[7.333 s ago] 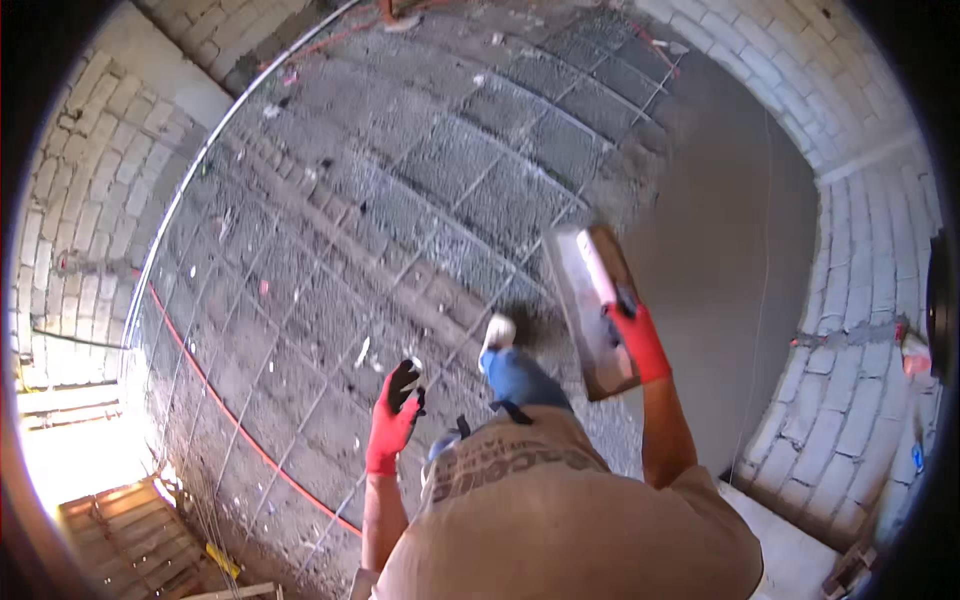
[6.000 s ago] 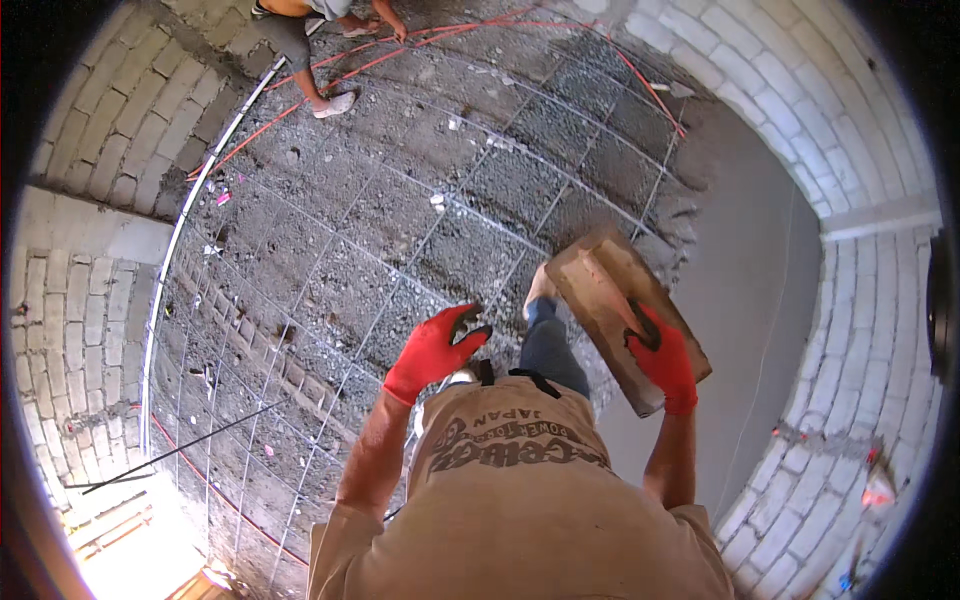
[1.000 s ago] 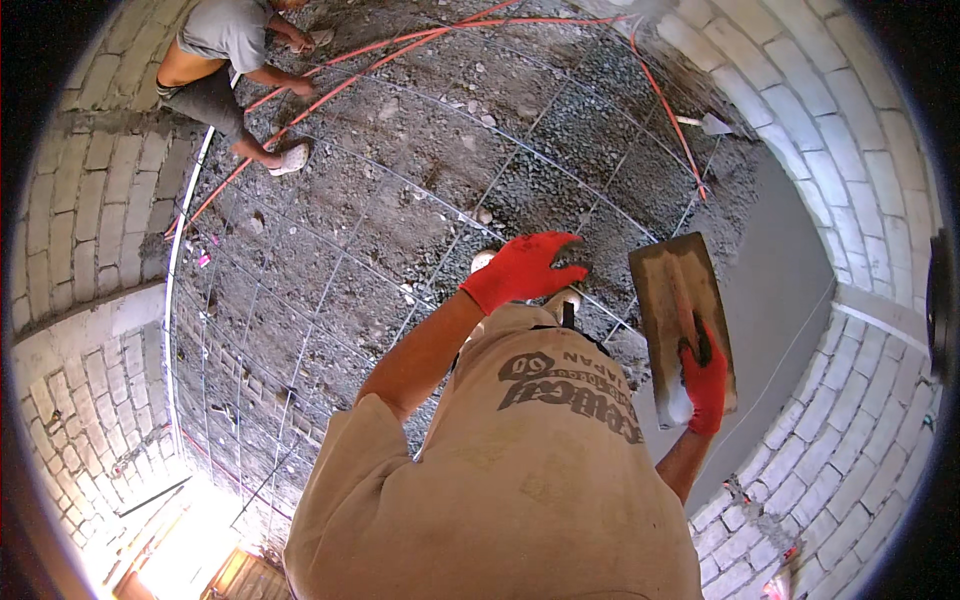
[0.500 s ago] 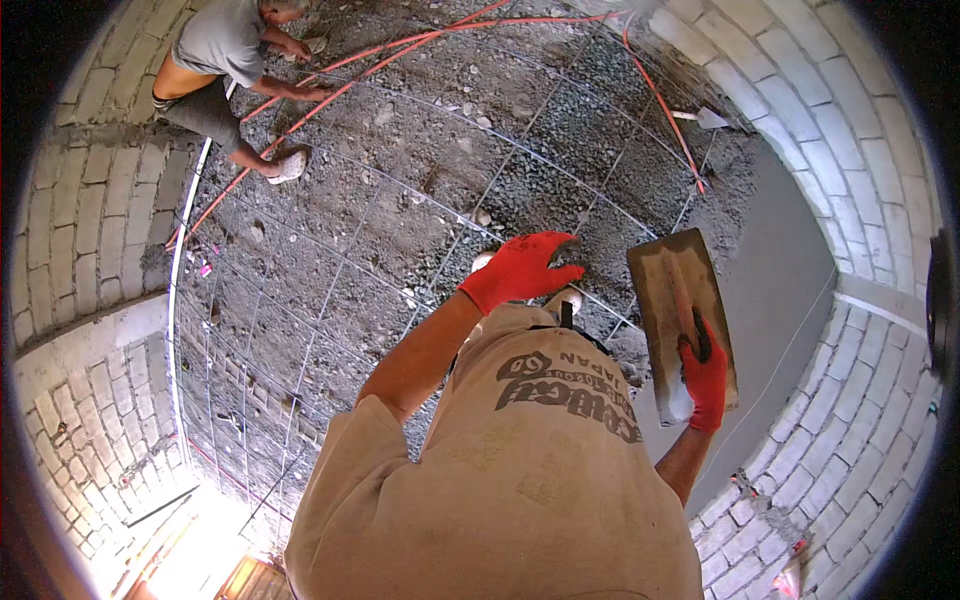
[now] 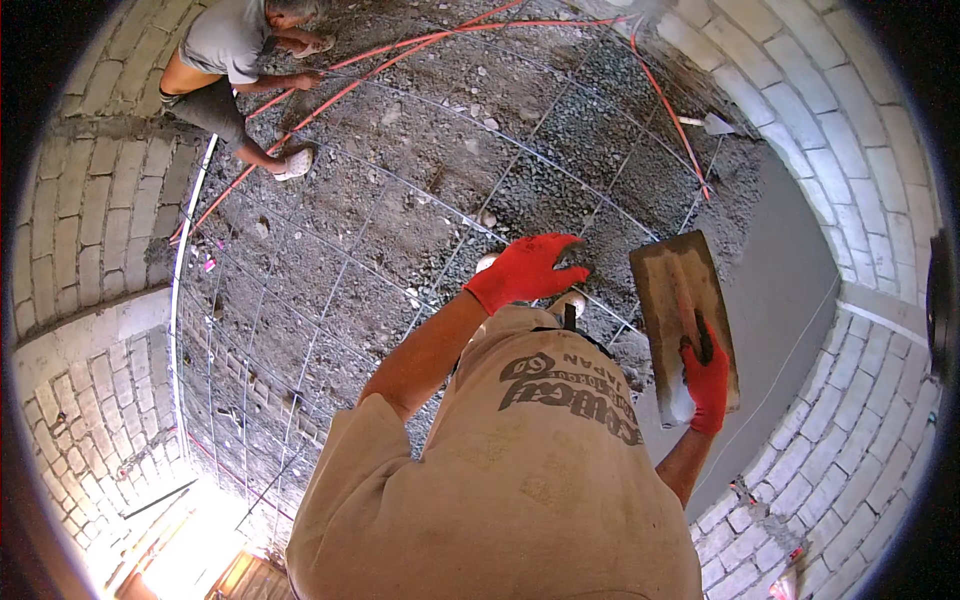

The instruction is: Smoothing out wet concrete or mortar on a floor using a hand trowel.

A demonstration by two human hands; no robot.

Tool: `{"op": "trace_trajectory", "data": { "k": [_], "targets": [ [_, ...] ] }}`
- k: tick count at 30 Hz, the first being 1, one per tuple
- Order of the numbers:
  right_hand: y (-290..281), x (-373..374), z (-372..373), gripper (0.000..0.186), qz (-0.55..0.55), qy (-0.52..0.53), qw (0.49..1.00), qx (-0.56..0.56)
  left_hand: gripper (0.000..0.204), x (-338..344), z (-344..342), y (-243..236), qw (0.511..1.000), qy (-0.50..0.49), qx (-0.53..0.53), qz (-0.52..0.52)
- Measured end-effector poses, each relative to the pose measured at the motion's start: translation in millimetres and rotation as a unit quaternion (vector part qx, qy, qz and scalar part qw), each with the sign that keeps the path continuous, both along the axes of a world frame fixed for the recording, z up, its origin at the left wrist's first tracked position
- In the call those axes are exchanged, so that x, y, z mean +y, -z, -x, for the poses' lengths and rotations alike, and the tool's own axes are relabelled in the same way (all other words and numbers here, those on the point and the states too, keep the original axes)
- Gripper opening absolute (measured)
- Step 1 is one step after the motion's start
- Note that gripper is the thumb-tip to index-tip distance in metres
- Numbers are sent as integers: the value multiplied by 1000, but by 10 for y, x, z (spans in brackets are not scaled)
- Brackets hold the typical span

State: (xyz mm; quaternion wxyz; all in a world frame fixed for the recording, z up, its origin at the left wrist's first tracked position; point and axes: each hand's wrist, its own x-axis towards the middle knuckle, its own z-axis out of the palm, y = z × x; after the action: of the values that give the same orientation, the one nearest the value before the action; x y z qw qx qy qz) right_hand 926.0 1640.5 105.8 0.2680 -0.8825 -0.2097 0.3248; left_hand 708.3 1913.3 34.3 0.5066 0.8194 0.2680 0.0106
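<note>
My left hand (image 5: 525,272) in a red glove hangs with fingers apart and nothing in it, above rebar mesh (image 5: 450,220) lying over gravel and dirt; my feet are partly hidden below it. My right hand (image 5: 705,385), gloved in red and black, grips the handle of a large rectangular float (image 5: 670,280) with a stained brown face. The float is held beside my body at the border between the rough gravel and a strip of smooth grey concrete (image 5: 785,255) along the right wall. Whether the float touches the surface I cannot tell.
A co-worker (image 5: 215,55) bends at upper left with hands near orange tubes (image 5: 385,65). A white pipe (image 5: 180,290) runs along the left wall. A small spade or trowel (image 5: 718,124) lies at upper right. Block walls (image 5: 860,120) surround the floor; bright light enters at lower left.
Compared with several seconds ago, my left hand is farther up and right, and the float has swung nearer upright at my right. The co-worker has bent over the orange tubes. The last second shows little movement.
</note>
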Motion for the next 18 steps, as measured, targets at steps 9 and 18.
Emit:
{"op": "trace_trajectory", "data": {
  "k": [9, 18],
  "targets": [
    [7, 50, -21, 52, 24, -36, 999, -10, 64, 16, -4, -109, 1000, 4, 18, 24],
    [188, -86, -75, 53, -60, -82, 993, -64, 62, -7, -19, 18, 1000, 1, -15, -15]
  ]
}}
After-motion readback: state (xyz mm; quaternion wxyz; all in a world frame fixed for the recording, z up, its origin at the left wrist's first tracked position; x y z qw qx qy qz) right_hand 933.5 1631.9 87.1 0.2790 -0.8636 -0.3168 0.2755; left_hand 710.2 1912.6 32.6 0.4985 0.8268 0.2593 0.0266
